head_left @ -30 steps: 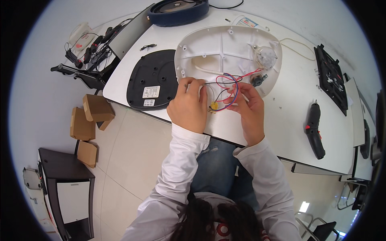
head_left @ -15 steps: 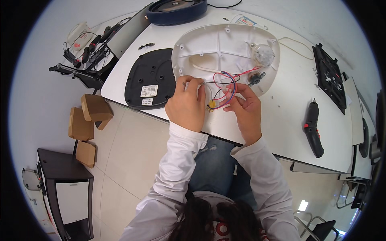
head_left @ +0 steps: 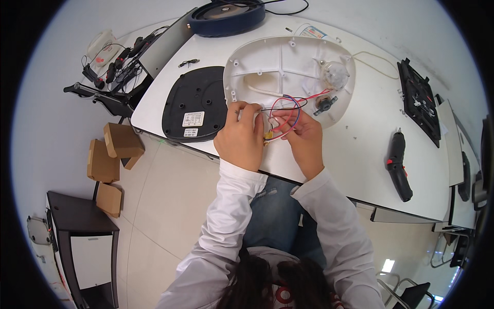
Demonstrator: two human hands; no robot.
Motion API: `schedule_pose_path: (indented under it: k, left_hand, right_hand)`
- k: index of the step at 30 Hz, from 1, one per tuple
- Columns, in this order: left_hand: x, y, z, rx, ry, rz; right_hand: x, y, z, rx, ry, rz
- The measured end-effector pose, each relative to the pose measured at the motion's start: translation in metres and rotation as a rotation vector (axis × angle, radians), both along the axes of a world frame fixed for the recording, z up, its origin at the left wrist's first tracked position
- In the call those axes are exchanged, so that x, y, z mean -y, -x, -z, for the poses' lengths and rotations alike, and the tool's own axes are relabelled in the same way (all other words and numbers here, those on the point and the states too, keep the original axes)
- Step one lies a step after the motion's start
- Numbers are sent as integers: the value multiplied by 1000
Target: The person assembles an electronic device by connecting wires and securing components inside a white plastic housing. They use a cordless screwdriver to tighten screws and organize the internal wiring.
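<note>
A white plastic housing (head_left: 303, 50) lies hollow side up on the table, with ribs, a round clear-white part (head_left: 335, 75) and a dark grey fitting (head_left: 324, 105) inside. Red, blue and black wires (head_left: 297, 114) loop out over its near edge. My left hand (head_left: 240, 138) is closed at that edge, its fingertips hiding what they grip. Beside its thumb a small yellow component (head_left: 268, 135) shows, with wires running to it. My right hand (head_left: 305, 143) is closed in a pinch on the wires, close to my left fingers; its fingertips are partly covered by the loops.
A black base plate (head_left: 191, 103) with labels lies left of the housing. A cordless screwdriver (head_left: 397, 166) and an open black tool case (head_left: 419, 98) lie to the right, with small screws (head_left: 354, 137) between. A round dark blue device (head_left: 226, 19) stands at the back. Cardboard boxes (head_left: 123, 140) sit at left.
My right hand has moved left, nearer to my left hand, and the wire loops have shifted with it. My left hand keeps its grip at the housing's edge.
</note>
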State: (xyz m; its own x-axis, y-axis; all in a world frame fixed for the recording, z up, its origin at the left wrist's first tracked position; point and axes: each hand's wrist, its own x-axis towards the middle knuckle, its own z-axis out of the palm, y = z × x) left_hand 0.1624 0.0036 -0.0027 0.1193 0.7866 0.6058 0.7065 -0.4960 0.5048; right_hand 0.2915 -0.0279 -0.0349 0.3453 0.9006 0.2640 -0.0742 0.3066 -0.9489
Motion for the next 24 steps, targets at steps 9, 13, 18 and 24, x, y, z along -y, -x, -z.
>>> schedule_pose_path:
  k: [9,13,18,24]
  left_hand:
    - [2,7,-4,216,80,151]
    - [6,12,-3,459,254,310]
    - [5,21,8,619,321,451]
    - [17,14,8,886,515,650]
  right_hand:
    - [4,17,-14,477,-88,273]
    - [5,15,-11,549,-194,285]
    - [14,15,-17,581,-123,261]
    - [18,4,-5,199,-20,80]
